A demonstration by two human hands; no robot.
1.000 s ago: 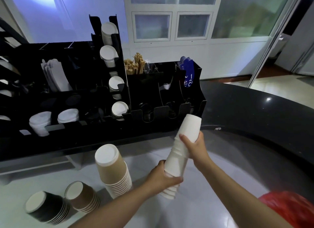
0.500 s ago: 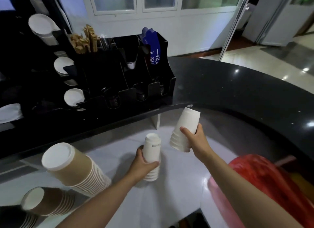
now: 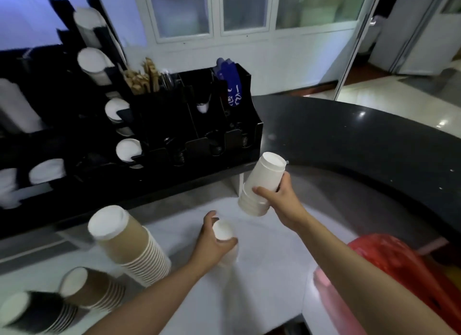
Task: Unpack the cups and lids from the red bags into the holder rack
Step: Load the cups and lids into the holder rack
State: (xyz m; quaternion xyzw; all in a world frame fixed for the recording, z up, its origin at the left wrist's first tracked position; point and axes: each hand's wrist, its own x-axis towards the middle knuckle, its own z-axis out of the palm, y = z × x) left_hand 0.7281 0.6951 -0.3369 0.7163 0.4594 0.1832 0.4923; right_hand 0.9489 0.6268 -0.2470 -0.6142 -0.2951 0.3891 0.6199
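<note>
My right hand grips a short stack of white paper cups, upside down and tilted, in the air in front of the black holder rack. My left hand holds a second stack of white cups that stands upside down on the white counter. A red bag lies at the lower right, partly behind my right forearm. Several rack slots on the left show white cup bottoms.
A tall brown cup stack leans at the left, with a shorter brown stack and a black stack below it. The dark curved countertop runs along the right. Wooden stirrers and a blue packet stand in the rack.
The single white stack was split in two. My left hand lowered its part onto the counter, and my right hand lifted its part up towards the rack's right end.
</note>
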